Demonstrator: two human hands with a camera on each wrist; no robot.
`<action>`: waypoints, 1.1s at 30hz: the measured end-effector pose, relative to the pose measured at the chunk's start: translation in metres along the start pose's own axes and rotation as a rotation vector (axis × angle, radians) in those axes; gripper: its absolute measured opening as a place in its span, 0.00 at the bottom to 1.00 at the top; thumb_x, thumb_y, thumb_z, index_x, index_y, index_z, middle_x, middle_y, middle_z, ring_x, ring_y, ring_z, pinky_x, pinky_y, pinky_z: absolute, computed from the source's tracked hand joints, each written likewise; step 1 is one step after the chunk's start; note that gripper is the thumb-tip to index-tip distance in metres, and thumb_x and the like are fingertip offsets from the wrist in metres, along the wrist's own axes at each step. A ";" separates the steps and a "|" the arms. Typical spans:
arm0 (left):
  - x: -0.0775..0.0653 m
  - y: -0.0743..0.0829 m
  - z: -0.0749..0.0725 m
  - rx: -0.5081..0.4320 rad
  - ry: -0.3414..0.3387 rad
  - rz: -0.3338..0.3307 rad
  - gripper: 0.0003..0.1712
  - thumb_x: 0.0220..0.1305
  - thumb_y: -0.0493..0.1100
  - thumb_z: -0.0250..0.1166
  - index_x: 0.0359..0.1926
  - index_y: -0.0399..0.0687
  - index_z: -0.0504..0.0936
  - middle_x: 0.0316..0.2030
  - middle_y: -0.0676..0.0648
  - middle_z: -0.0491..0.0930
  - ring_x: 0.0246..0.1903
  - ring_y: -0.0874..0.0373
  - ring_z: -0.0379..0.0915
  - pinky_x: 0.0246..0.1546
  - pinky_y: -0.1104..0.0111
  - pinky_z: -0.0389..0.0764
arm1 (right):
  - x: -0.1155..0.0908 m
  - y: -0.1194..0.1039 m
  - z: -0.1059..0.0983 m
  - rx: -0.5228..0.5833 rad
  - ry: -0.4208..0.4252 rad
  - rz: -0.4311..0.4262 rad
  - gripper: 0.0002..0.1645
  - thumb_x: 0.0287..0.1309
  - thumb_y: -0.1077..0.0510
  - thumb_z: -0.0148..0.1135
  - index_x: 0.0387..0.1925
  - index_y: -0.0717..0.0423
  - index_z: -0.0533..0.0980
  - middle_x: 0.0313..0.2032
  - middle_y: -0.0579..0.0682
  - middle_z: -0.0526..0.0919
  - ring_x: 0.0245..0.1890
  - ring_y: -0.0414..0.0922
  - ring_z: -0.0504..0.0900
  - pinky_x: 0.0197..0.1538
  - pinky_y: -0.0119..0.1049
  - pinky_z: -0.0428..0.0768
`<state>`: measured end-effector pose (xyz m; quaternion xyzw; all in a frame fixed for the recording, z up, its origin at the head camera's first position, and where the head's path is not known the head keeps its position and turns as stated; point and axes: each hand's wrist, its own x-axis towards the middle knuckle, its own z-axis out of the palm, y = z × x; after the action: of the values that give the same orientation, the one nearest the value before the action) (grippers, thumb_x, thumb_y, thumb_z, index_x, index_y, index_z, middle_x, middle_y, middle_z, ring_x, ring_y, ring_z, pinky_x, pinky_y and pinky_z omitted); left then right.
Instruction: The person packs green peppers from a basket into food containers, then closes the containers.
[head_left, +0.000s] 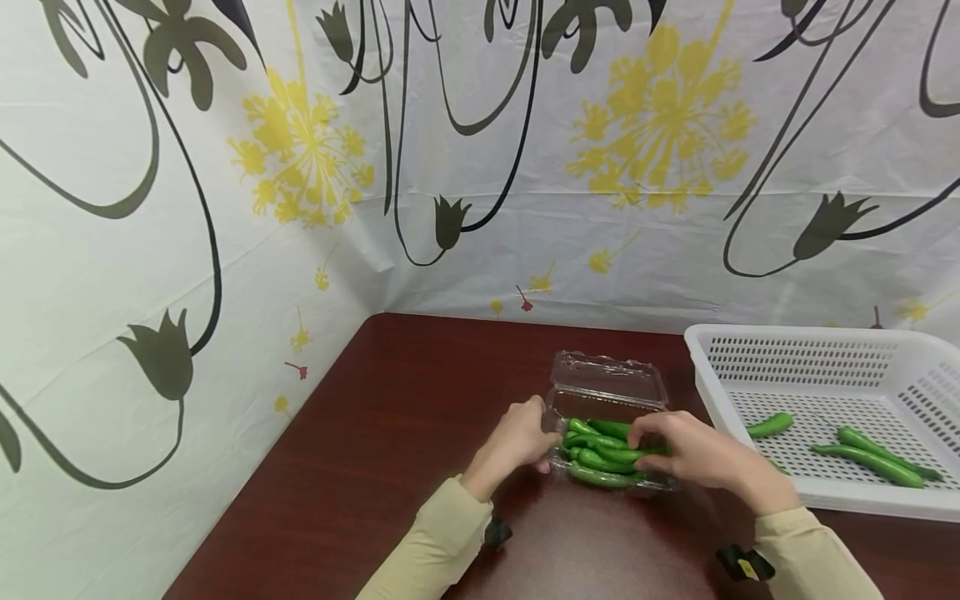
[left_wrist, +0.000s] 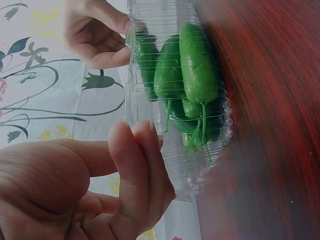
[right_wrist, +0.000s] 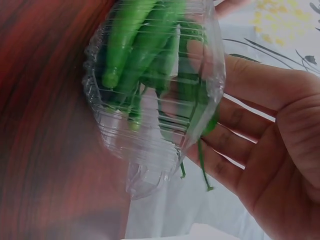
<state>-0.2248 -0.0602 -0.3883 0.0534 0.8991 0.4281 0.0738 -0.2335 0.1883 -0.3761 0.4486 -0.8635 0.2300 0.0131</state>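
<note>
A clear plastic clamshell box (head_left: 609, 382) stands on the table with its lid tipped back. Green chili peppers (head_left: 600, 477) lie piled inside it, and their stems show through the ribbed wall in the left wrist view. At the box's left side, my left hand (head_left: 513, 437) pinches the rim with curled fingers. My right hand (head_left: 701, 452) reaches over the right side; its thumb and fingers hold a green chili pepper (right_wrist: 187, 102) at the box's edge. Thin stems hang past that edge in the right wrist view. The fingertips are partly hidden behind peppers and plastic.
A white perforated plastic basket (head_left: 705, 375) stands to the right of the box, with several green peppers (head_left: 870, 462) lying on its floor. The dark red-brown table (head_left: 360, 467) meets a patterned cloth (head_left: 480, 150) at the back and left.
</note>
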 end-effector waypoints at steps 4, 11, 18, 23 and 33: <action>0.000 0.000 0.000 0.000 -0.002 0.000 0.13 0.54 0.36 0.66 0.37 0.37 0.70 0.20 0.46 0.72 0.07 0.60 0.73 0.12 0.72 0.75 | 0.000 -0.001 0.001 -0.002 -0.031 0.036 0.11 0.47 0.58 0.69 0.32 0.47 0.75 0.30 0.35 0.77 0.31 0.33 0.76 0.33 0.33 0.76; 0.000 0.000 0.000 0.010 -0.003 0.000 0.13 0.55 0.37 0.66 0.37 0.37 0.70 0.21 0.47 0.72 0.07 0.61 0.73 0.12 0.73 0.74 | 0.000 -0.001 0.000 0.027 -0.050 0.043 0.11 0.47 0.59 0.69 0.32 0.47 0.75 0.30 0.36 0.77 0.30 0.32 0.75 0.31 0.33 0.75; 0.000 0.000 0.000 0.014 -0.005 0.003 0.13 0.55 0.36 0.65 0.38 0.38 0.70 0.21 0.47 0.72 0.08 0.60 0.73 0.13 0.71 0.75 | -0.001 0.000 -0.001 0.058 -0.066 0.044 0.09 0.49 0.55 0.68 0.32 0.46 0.75 0.28 0.35 0.76 0.27 0.30 0.74 0.29 0.31 0.74; -0.001 0.000 -0.001 0.019 -0.005 0.007 0.13 0.55 0.36 0.65 0.38 0.37 0.70 0.20 0.47 0.72 0.08 0.61 0.73 0.12 0.72 0.74 | 0.002 -0.002 0.003 0.068 -0.059 0.030 0.09 0.50 0.55 0.67 0.32 0.46 0.75 0.28 0.36 0.77 0.28 0.31 0.74 0.30 0.32 0.75; -0.001 0.000 -0.001 0.021 -0.005 0.005 0.13 0.55 0.36 0.65 0.37 0.37 0.70 0.21 0.46 0.72 0.07 0.61 0.73 0.13 0.71 0.75 | 0.004 -0.003 0.006 0.043 -0.060 0.023 0.09 0.49 0.53 0.68 0.32 0.46 0.75 0.30 0.36 0.77 0.29 0.33 0.75 0.31 0.33 0.75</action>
<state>-0.2242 -0.0604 -0.3875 0.0573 0.9032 0.4187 0.0747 -0.2321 0.1816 -0.3794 0.4454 -0.8635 0.2354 -0.0252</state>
